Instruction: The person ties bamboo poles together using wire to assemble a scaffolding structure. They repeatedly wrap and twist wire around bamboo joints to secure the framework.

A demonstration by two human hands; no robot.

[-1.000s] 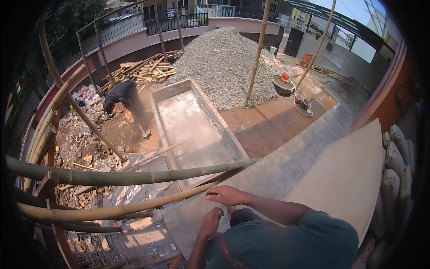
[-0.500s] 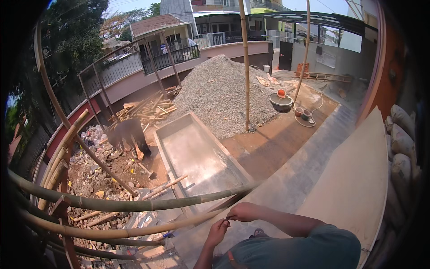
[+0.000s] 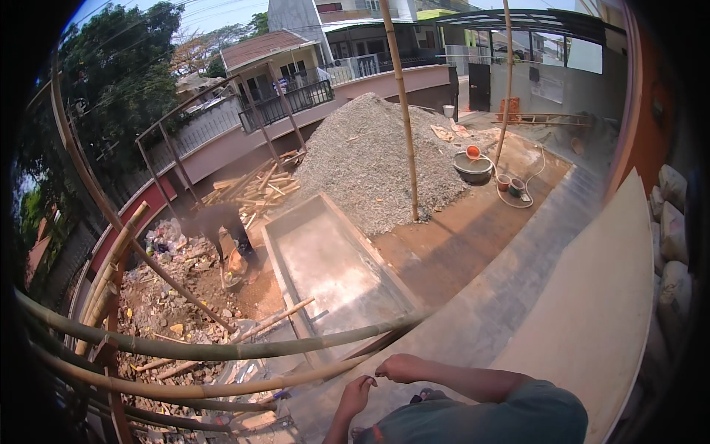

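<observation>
The person stands high on a scaffold of long greenish-brown bamboo poles [image 3: 222, 348], looking down over a building yard. The right hand [image 3: 403, 367] lies at the near end of the upper horizontal pole, knuckles up and fingers curled downward; whether it actually has the pole in its grip cannot be told from here. The left hand [image 3: 356, 394] hangs just below and to the left of it, loosely curled, apparently holding nothing and just beside the lower bamboo pole [image 3: 244, 386], though contact cannot be confirmed. Both poles cross the lower left of the view, one above the other, meeting near the hands over a grey concrete ledge [image 3: 473, 325]. A pale flat plywood sheet [image 3: 599, 311] leans at the right, with whitish filled sacks [image 3: 673, 237] stacked beyond it. Below, a long rectangular grey mixing trough [image 3: 325, 266] lies on the reddish ground, next to a large heap of grey gravel [image 3: 377, 155]. A second person in dark clothing [image 3: 218, 226] bends over the rubble left of the trough. A pile of loose timber offcuts [image 3: 255, 189] lies behind that person. A round dark basin [image 3: 472, 166] with small orange buckets [image 3: 504, 181] sits right of the gravel. Two upright bamboo poles [image 3: 403, 118] rise through the yard.
</observation>
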